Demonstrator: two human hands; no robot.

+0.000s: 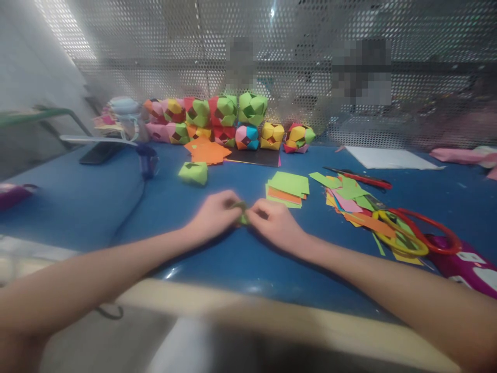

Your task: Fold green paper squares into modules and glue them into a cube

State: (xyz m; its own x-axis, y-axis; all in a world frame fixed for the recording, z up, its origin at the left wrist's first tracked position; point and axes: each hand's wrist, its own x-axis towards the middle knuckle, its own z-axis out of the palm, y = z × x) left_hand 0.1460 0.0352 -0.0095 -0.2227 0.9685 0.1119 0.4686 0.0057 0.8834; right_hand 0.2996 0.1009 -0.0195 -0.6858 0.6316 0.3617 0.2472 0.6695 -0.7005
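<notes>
Nearest, on the blue worktop (217, 264), the left hand (217, 211) and the right hand (278, 224) are nearly closed. Their fingertips pinch a small green paper piece (244, 219) between them, on the near left side of the stack of paper squares (289, 185). This piece looks folded in part, but the fingers hide much of it, so I cannot tell how complete it is.

The squares in the stack lie flat, so I judge that they are not folded. To the right of the stack are cut paper scraps (351, 205) and scissors with yellow handles (424, 249). To its left, one green folded paper box (194, 174) stands apart and seems formed.

Farther than the stack, to the left, there are orange paper sheets (207, 152). Behind them, many multicolour modular paper balls (252, 109) stand, partly in two levels. They appear assembled; how many more are needed, the view does not show.
</notes>
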